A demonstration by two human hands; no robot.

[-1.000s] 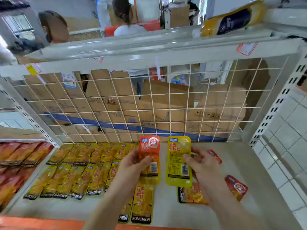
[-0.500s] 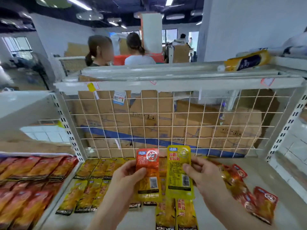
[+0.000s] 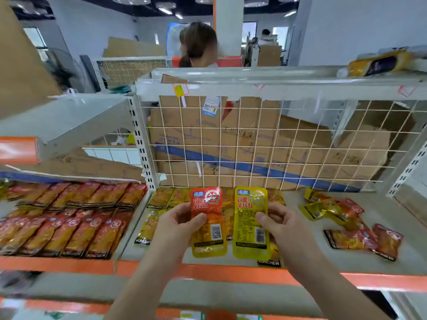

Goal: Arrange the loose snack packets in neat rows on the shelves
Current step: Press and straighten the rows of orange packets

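holding them above the shelf point(image 3: 381, 202), seemingly for sorting: our left grip point(image 3: 178, 225) pinches the red packet point(image 3: 206, 204), right grip point(image 3: 283, 227) the yellow packet point(image 3: 250, 218).

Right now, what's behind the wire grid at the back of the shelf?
Brown cardboard boxes, one with a blue stripe, show through the wire grid. The boxes hide whatever is behind them.
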